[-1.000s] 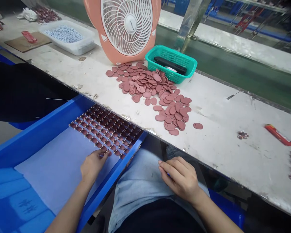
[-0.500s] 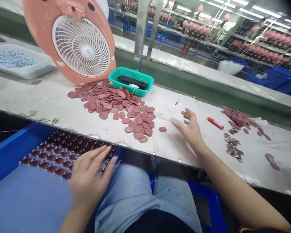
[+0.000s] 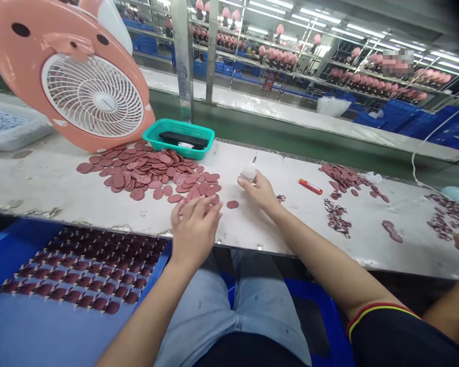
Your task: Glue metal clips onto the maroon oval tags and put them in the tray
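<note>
My right hand (image 3: 260,191) is closed around a small whitish squeeze bottle (image 3: 248,173) with a thin needle tip pointing up, over the table. My left hand (image 3: 195,224) is at the front edge of a pile of flat, oval, reddish-brown pieces (image 3: 145,171). Its fingers are bent and apart, their tips over or touching the nearest pieces; no piece shows in its grip. One oval piece (image 3: 232,204) lies alone between the hands. A small cluster of dark bits (image 3: 280,198) sits just beyond my right wrist.
A pink fan (image 3: 99,97) and a green basket (image 3: 178,138) stand behind the pile. On the right lie a red-yellow cutter (image 3: 310,186) and more pieces (image 3: 344,176). A blue bin (image 3: 7,250) at lower left holds rows of dark parts. Another person's arm (image 3: 453,290) enters at right.
My right hand, open before, has closed on the squeeze bottle. My left hand has moved from above the blue bin up to the pile of oval pieces. The view has turned right.
</note>
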Motion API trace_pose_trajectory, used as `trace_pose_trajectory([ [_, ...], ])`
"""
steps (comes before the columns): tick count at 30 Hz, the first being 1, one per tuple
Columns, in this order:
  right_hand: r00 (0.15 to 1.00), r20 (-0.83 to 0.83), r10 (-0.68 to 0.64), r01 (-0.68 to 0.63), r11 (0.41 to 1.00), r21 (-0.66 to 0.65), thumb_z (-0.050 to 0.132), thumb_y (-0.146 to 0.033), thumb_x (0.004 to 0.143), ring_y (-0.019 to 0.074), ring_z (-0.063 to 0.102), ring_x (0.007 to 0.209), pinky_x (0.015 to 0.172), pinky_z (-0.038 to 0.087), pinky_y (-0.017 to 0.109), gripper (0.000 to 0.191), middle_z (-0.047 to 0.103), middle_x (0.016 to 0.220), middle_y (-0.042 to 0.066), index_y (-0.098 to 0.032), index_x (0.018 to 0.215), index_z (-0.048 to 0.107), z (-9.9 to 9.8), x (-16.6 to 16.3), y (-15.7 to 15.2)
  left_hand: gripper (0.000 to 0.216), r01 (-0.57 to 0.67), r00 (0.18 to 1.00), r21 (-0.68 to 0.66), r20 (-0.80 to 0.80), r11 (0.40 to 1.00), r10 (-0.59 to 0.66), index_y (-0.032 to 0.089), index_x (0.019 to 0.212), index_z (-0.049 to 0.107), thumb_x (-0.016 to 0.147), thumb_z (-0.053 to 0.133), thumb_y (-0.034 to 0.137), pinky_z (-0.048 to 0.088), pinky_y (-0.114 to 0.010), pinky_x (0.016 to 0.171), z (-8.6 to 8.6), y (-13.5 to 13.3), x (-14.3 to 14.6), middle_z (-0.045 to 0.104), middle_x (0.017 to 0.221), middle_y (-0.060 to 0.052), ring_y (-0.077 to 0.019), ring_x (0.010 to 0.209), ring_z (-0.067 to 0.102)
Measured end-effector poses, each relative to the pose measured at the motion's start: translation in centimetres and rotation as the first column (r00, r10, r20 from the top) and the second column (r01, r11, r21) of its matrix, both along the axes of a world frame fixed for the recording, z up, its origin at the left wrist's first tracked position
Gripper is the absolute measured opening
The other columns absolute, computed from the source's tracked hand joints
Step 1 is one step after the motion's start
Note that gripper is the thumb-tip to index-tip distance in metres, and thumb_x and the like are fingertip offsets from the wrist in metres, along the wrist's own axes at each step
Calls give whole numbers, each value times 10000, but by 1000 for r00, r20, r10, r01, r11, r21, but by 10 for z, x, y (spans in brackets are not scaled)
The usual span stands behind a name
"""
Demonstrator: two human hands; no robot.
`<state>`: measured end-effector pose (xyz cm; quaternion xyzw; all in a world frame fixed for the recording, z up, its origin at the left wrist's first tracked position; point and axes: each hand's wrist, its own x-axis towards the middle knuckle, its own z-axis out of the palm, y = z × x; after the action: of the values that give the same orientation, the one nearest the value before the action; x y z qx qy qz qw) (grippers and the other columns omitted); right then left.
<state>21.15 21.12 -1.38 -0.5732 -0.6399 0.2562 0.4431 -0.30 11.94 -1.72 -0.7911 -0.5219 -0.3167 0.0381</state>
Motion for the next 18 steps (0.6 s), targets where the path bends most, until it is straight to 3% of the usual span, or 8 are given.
trace_pose_trajectory([
  [2, 998, -57, 8, -6, 999, 33, 642, -513, 833, 247, 640, 996, 867, 506, 387, 392, 710, 1071, 88, -175, 1031, 631, 7, 0, -19, 268, 40, 999, -110, -24, 993, -43, 263, 1108, 757, 988, 518, 261, 228, -542, 1113, 10, 22, 23, 670, 1335, -106, -321, 1281, 503],
  [5, 990, -143, 19, -11, 998, 56, 661, -520, 830, 239, 651, 1008, 851, 519, 375, 391, 712, 1072, 86, -186, 1032, 633, 14, -1, -47, 158, 66, 996, -208, -49, 976, -78, 197, 930, 784, 908, 656, 286, 301, -550, 1033, 19, 49, 49, 722, 1157, -160, -361, 1172, 554],
  [9, 967, -254, -13, 23, 999, 36, 699, -516, 800, 236, 650, 987, 798, 539, 362, 414, 704, 1041, 87, -186, 1037, 625, 8, 1, -73, 65, 68, 997, -331, -15, 941, -77, 137, 802, 746, 781, 780, 188, 319, -549, 988, 28, 59, 58, 723, 1059, -200, -394, 1143, 551],
  [14, 919, -383, -90, 75, 996, -53, 722, -488, 775, 180, 613, 752, 598, 526, 295, 417, 645, 888, 43, -174, 1008, 576, -4, -7, -96, 127, 134, 977, -456, 208, 880, -41, 177, 705, 654, 749, 768, 144, 340, -548, 989, 33, 34, 47, 718, 781, -98, -349, 981, 632],
  [18, 888, -460, 9, -86, 985, -148, 819, -445, 711, 155, 611, 675, 545, 495, 251, 424, 665, 813, 40, -167, 924, 581, 0, -24, -122, 98, 265, 855, -494, 518, 828, 35, 207, 939, 597, 883, 628, 282, 514, -365, 784, 22, -13, 31, 711, 862, -54, -221, 806, 670],
])
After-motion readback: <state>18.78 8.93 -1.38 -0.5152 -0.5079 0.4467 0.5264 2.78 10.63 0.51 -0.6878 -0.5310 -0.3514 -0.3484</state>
